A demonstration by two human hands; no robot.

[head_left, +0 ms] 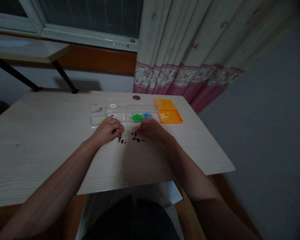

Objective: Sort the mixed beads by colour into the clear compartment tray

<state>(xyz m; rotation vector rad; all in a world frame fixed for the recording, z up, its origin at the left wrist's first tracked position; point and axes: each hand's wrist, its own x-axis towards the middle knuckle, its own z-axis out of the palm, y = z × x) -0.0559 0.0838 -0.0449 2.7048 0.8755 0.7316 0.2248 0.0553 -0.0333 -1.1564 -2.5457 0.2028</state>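
Observation:
My left hand (107, 131) rests on the table with its fingers curled and thumb near the fingertips. Something small and pale shows at those fingertips, too small to name. Just below them lies a loose group of small dark brown pieces (122, 141). My right hand (152, 129) has finger and thumb pinched together beside a second group of brown pieces (137, 139), with a few yellowish ones among them. What the pinch holds, if anything, is hidden. Behind both hands stands a clear compartment box (123, 121), with green pieces (137, 117), blue pieces (147, 115) and yellow pieces (101, 120) in separate compartments.
An orange tray (173, 116) with several white pieces (164, 115) adjoins the box on the right. A dark oval object (136, 97) lies behind the box. A raised shelf (27, 50) on black legs stands at the back left of the pale wooden table (40, 143). Curtains (180, 53) hang behind.

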